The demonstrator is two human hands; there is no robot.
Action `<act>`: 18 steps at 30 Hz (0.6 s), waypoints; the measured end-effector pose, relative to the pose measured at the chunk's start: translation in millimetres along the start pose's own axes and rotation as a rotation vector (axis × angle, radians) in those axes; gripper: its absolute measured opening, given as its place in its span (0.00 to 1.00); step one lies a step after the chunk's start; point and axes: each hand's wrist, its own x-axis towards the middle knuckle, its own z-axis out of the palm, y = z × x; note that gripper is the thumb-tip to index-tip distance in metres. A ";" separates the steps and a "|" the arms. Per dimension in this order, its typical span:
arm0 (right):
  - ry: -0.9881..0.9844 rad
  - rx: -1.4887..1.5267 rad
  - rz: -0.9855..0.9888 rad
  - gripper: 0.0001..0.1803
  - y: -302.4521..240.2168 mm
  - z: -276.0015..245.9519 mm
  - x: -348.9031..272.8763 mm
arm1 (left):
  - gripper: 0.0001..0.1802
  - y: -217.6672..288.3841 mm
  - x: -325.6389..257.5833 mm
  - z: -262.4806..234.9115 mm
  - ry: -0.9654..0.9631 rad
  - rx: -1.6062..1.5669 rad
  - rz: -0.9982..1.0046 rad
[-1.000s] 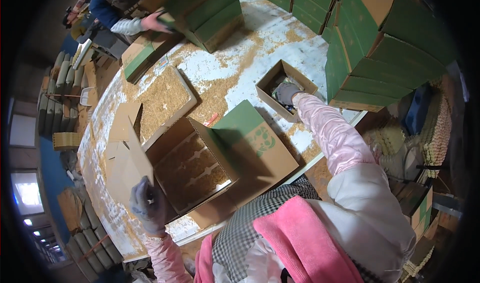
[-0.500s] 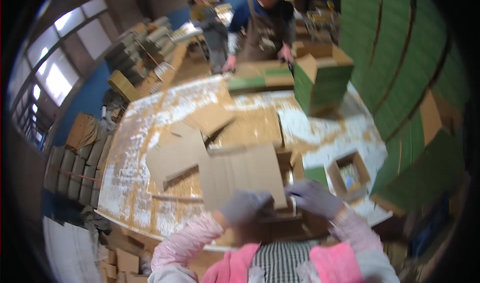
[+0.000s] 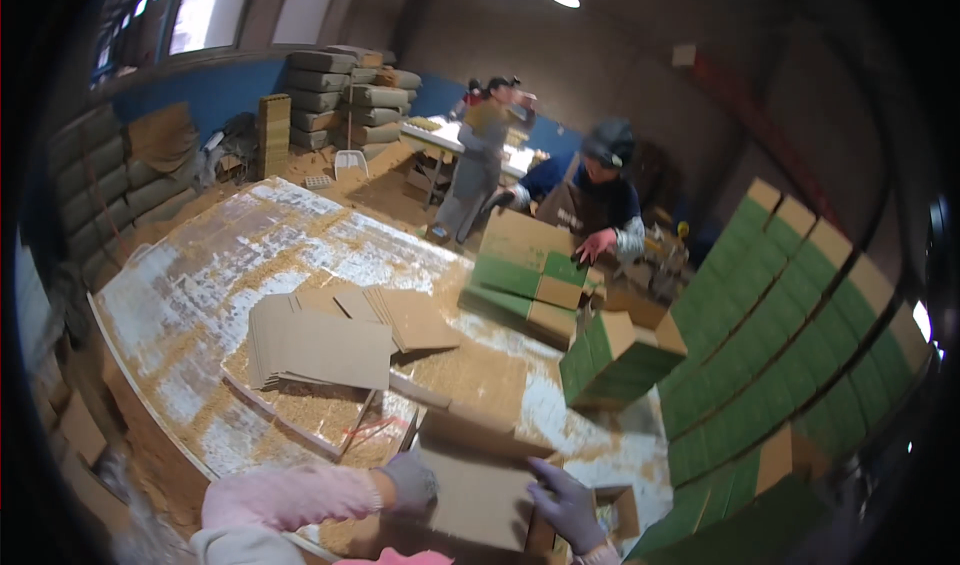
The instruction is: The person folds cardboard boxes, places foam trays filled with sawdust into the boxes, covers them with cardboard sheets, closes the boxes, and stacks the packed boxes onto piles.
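A flat cardboard sheet [image 3: 478, 490] lies down inside an open cardboard box [image 3: 490, 437] at the table's near edge. My left hand [image 3: 411, 481], in a grey glove, is closed at the sheet's left edge; its fingertips are partly hidden. At the right side of the box is my right hand [image 3: 566, 506], gloved too, fingers and thumb apart, close to the sheet's right edge. Just beyond the box, a fanned stack of cardboard sheets [image 3: 330, 350] rests on the table.
A small open box [image 3: 624, 510] stands beside my right hand. Farther right are a green open carton [image 3: 615, 360] and a tall wall of green cartons [image 3: 770, 315]. Across the worn table [image 3: 190, 295] a co-worker [image 3: 600, 190] handles a green-and-brown carton [image 3: 520, 250].
The sheet, held over the box before, is now down inside it. My right hand's fingers have spread. My view has tilted up and turned. The co-worker's carton now stands raised.
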 end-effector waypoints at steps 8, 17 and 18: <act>-0.419 -0.260 0.162 0.28 12.8 39.4 -3.9 | 0.44 -12.5 -31.5 65.4 0.660 -1.386 -0.281; 0.030 0.484 0.306 0.29 90.4 82.5 -69.9 | 0.41 -12.1 35.4 110.9 0.584 -1.560 -0.252; 0.261 -0.003 -0.012 0.28 101.2 106.6 -69.1 | 0.40 -18.1 34.7 115.8 0.553 -1.791 -0.192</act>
